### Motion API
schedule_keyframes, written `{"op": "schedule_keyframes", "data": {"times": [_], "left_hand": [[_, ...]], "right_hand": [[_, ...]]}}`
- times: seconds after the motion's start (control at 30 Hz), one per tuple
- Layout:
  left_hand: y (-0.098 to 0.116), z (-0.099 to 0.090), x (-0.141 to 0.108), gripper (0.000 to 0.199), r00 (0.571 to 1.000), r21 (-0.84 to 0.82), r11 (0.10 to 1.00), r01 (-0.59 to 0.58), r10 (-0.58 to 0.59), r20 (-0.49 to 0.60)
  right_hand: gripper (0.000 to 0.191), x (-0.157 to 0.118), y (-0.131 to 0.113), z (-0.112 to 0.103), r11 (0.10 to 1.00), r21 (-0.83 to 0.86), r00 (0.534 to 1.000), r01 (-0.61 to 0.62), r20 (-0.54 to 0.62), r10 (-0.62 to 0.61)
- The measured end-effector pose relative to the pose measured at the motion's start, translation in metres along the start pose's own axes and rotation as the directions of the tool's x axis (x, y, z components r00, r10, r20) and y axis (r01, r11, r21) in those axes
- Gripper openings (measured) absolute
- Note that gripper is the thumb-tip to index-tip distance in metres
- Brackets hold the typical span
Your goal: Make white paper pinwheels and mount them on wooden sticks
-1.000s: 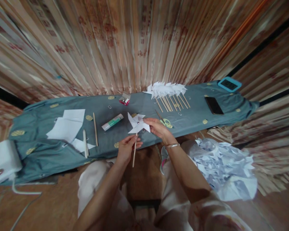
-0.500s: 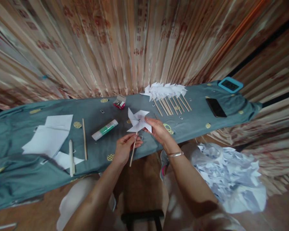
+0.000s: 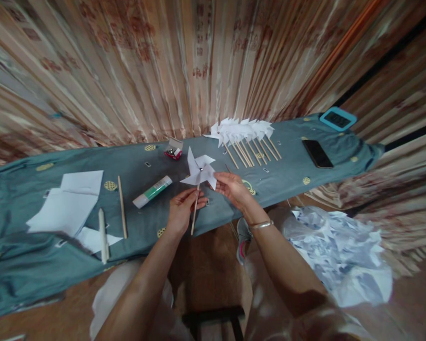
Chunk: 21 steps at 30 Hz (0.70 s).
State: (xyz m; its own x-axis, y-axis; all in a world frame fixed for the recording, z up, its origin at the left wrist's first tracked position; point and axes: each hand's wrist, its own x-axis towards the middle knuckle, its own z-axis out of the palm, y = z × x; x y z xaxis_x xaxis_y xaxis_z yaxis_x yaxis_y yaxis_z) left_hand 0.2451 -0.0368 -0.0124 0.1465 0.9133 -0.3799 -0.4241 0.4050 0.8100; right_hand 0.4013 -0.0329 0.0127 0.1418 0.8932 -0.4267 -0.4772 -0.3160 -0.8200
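A white paper pinwheel (image 3: pixel 199 171) with a shiny pin at its centre is held up over the near edge of the cloth-covered table. My left hand (image 3: pixel 180 208) is closed around its thin wooden stick (image 3: pixel 194 215), pinching it just below the blades. At the right-hand blade, my right hand (image 3: pixel 234 189) has its fingertips on the paper edge; the thumb's exact grip is partly hidden. Behind, several finished pinwheels (image 3: pixel 239 131) lie in an overlapping row with their sticks towards me. A small open red box (image 3: pixel 173 150) of metal pins sits left of them.
On the table (image 3: pixel 145 173) lie a green-and-white tube (image 3: pixel 152 192), a loose stick (image 3: pixel 122 207), white paper sheets (image 3: pixel 66 206), a white pen-like tool (image 3: pixel 102 234), a phone (image 3: pixel 317 154) and a blue-framed clock (image 3: pixel 338 119). A bag of paper scraps (image 3: pixel 337 255) stands at lower right.
The pinwheel has risen slightly and shifted left, its blades turned a little and its stick more upright. My right fingers now overlap less of the blade. The camera view has shifted slightly.
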Motion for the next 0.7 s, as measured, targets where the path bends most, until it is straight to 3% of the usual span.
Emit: {"op": "schedule_keyframes", "data": {"times": [0.2,0.47,0.7], "left_hand": [[-0.0018,0.0003,0.0057,0.048,0.999,0.012,0.999,-0.044,0.044,-0.026],[-0.0048,0.0008,0.0080,0.046,0.996,0.060,0.995,-0.082,0.083,-0.016],[-0.0051,-0.0008,0.0089,0.043,0.996,0.070,0.994,-0.090,0.091,-0.017]], "right_hand": [[0.035,-0.0018,-0.0001,-0.0004,0.999,-0.045,0.999,0.001,0.051,0.002],[0.031,-0.0006,-0.0051,-0.0018,1.000,0.021,0.999,0.016,-0.048,-0.015],[0.025,-0.0035,-0.0058,-0.0025,1.000,0.010,1.000,0.006,-0.012,-0.005]]}}
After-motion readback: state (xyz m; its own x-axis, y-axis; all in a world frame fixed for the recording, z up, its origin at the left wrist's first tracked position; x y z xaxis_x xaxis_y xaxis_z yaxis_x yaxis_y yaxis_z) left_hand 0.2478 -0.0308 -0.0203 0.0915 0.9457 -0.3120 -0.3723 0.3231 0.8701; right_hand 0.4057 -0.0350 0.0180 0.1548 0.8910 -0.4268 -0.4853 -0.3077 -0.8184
